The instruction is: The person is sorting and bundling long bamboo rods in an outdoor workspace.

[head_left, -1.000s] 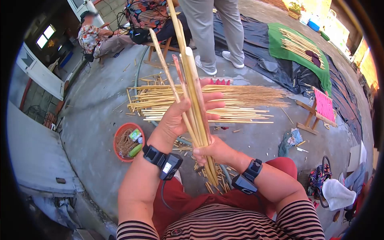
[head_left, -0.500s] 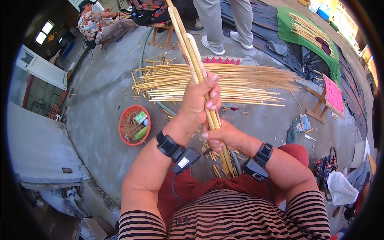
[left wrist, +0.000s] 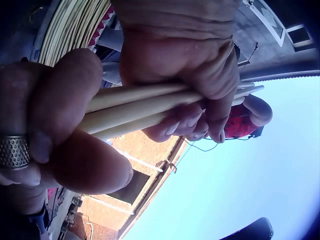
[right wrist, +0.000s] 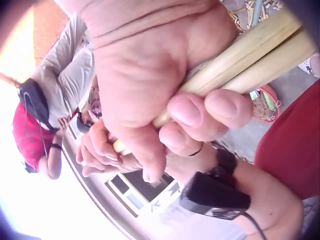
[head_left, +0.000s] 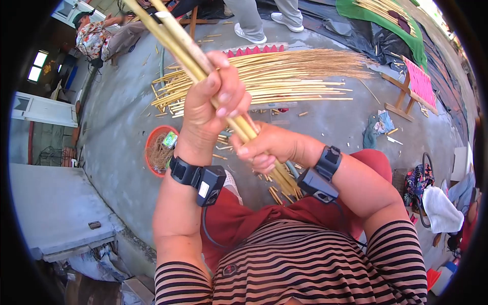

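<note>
A small bundle of pale yellow stalks (head_left: 243, 129) slants across the front of my body, upper ends toward the upper left. My left hand (head_left: 216, 94) grips it higher up, fingers and thumb curled round it. Just below, my right hand (head_left: 269, 147) holds the lower part, with the butt ends angling down toward my lap. In the left wrist view several smooth stalks (left wrist: 135, 111) run between the two hands, and a textured metal ring (left wrist: 14, 151) sits on a right-hand finger. The right wrist view shows the right fingers wrapped round thick stalks (right wrist: 245, 55).
Long stalks with brushy ends (head_left: 290, 61) lie in a pile on the concrete ahead. Short cut pieces (head_left: 279, 193) litter the ground by my legs. An orange basket (head_left: 149, 147) stands at left, a pink-topped stool (head_left: 419, 85) at right. People are farther off.
A second ago the left fingers were spread beside the stalks; they then curled round them. The bundle has drawn together and its upper end has tipped left. The head view has shifted downward.
</note>
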The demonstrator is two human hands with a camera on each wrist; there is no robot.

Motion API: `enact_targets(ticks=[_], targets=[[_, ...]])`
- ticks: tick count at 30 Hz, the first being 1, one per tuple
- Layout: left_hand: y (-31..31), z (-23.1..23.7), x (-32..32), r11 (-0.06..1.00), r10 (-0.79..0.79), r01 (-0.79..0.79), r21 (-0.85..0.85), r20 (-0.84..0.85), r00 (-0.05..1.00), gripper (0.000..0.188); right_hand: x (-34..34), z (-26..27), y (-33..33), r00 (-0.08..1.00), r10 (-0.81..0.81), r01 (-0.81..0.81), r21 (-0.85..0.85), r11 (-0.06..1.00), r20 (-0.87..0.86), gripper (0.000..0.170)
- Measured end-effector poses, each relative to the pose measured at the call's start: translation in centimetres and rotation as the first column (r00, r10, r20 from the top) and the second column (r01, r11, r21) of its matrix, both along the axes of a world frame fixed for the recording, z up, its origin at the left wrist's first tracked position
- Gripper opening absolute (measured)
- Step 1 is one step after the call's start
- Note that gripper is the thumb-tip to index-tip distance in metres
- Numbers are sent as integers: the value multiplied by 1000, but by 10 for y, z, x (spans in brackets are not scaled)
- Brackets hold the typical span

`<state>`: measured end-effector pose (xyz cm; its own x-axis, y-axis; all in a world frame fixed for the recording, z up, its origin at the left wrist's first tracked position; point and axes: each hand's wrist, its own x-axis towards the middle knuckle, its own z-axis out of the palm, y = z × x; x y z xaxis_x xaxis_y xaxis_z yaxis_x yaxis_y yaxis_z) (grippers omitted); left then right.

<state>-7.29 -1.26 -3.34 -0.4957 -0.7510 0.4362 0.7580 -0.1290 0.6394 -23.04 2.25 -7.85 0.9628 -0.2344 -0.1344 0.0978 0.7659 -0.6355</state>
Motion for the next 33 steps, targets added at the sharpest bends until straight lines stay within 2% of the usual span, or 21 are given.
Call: enact_targets(ticks=[2, 3, 4, 5, 6, 7, 9, 10, 11, 14, 15, 17, 20, 24, 33], targets=[[-8, -1, 1, 987, 148, -156, 41, 144, 978, 56, -4, 5, -9, 987, -122, 115, -71, 991, -106, 21], [-14, -1, 9, 979, 202, -201, -25, 236, 950, 75, -7, 11, -11, 933, -322, 271, -270, 924, -163, 20], [-23, -1, 19, 966, 258, -239, -97, 322, 911, 94, -12, 19, -16, 840, -514, 388, -467, 794, -175, 18], [-30, -5, 35, 937, 343, -339, -86, 414, 843, 87, -22, 25, -26, 762, -648, 592, -400, 700, -5, 16], [-36, -14, 52, 897, 415, -435, -84, 502, 759, 79, -36, 33, -35, 632, -761, 763, -293, 576, 147, 15], [-41, -27, 66, 846, 469, -517, -128, 641, 608, 71, -52, 49, -41, 496, -842, 859, -261, 440, 211, 12], [-50, -64, 89, 735, 498, -627, -259, 833, 239, 54, -87, 59, -58, 338, -854, 935, -244, 258, 394, 10], [-54, -91, 98, 751, 486, -546, -372, 871, 76, 42, -99, 65, -62, 298, -847, 943, -275, 189, 440, 10], [-54, -99, 98, 765, 478, -443, -467, 873, -93, 30, -104, 70, -63, 262, -852, 946, -296, 134, 453, 9], [-44, -106, 80, 821, 437, -142, -552, 769, -467, 23, -99, 71, -59, 181, -871, 939, -344, 15, 456, 10], [-43, -108, 76, 792, 491, -83, -605, 712, -502, 20, -94, 69, -56, 159, -881, 933, -359, -13, 445, 10], [-39, -114, 70, 722, 590, 38, -691, 585, -557, 15, -82, 65, -51, 181, -896, 917, -398, 6, 405, 11], [-36, -126, 55, 678, 686, 166, -716, 535, -493, 14, -73, 58, -51, 239, -906, 886, -460, 56, 350, 13], [-36, -129, 42, 567, 768, 306, -765, 358, -531, 10, -62, 58, -48, 284, -912, 860, -499, 107, 294, 14], [-41, -142, 48, 440, 841, 432, -787, 194, -504, 13, -52, 54, -46, 312, -924, 839, -521, 159, 220, 15]])
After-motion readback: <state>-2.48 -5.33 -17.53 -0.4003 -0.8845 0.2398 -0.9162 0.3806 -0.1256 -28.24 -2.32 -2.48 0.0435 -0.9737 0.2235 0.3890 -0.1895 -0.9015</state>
